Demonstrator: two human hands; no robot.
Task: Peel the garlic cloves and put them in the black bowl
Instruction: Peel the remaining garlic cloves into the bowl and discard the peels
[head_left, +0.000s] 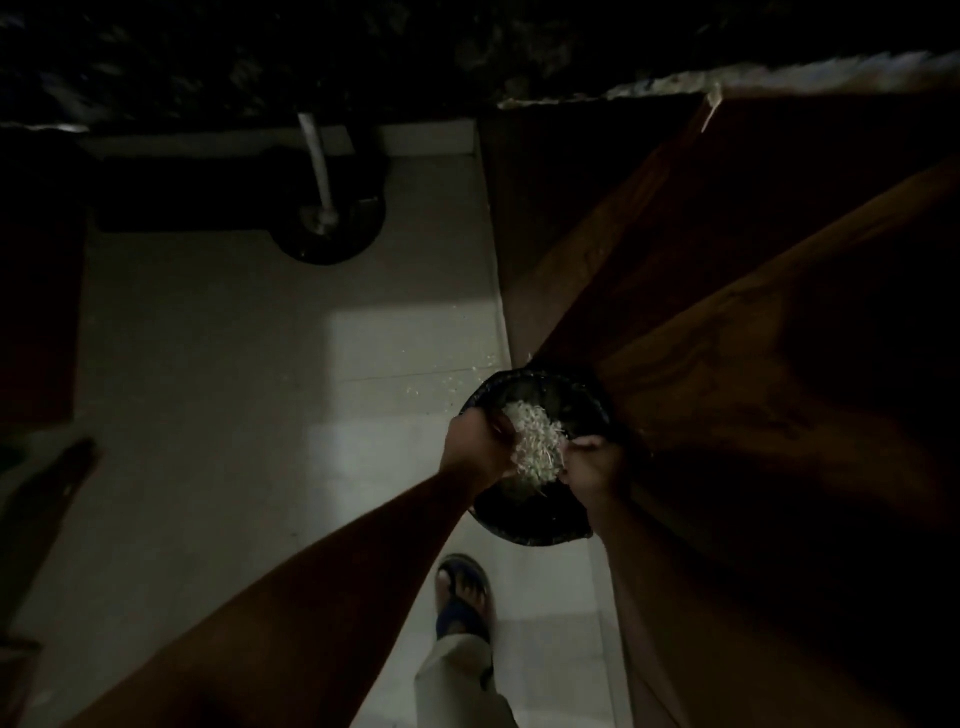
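Head view: the black bowl (540, 519), heaped with pale garlic peels (535, 447), is held over the tiled floor (208, 415), beside the wooden cabinet (727, 312) edge. Left hand (475, 447) grips the bowl's left rim; right hand (595, 470) curls at the right rim, touching the peels. Open floor lies leftward.

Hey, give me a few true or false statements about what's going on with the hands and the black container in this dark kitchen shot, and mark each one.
1. Both hands, the left hand and the right hand, are at the black container. True.
2. The pale shreds lie between the two hands. True.
3. The black container sits on the countertop. False: it is down near the tiled floor, beside the wooden cabinet door.
4. The person is barefoot. False: a foot in a sandal shows below the container.
5. A few pale scraps lie on the floor near the container. True.
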